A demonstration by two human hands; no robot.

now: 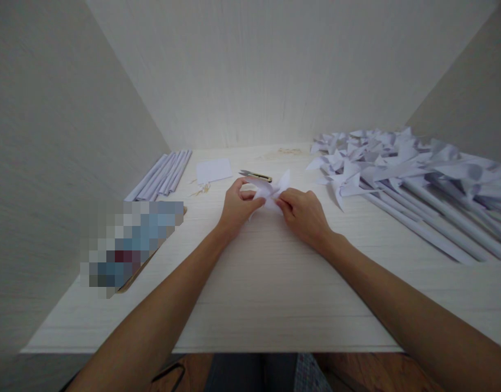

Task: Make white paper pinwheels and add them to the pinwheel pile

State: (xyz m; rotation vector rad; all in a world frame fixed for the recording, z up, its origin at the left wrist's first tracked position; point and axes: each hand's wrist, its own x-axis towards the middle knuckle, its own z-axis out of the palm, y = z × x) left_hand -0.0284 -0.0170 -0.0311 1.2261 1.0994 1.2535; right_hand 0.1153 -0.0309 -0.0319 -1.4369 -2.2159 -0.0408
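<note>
Between my two hands, over the middle of the table, is a white paper pinwheel [270,190] with its blades spread. My left hand [238,207] grips its left side, thumb in front and fingers behind. On the right, my right hand [301,212] pinches the pinwheel near its centre, thumb and fingers pressed together. Whatever lies inside that pinch is hidden. Just behind the pinwheel lies a pair of thread snips [256,176] with pale handles and dark blades.
A heap of paper pinwheels [368,158] on rolled paper sticks [434,218] covers the right side. Several paper tubes [164,174] lie at back left, beside white paper sheets [213,170] and thin yellowish bands [201,189]. A blurred-out object [140,245] lies at left. Walls enclose the table [275,305].
</note>
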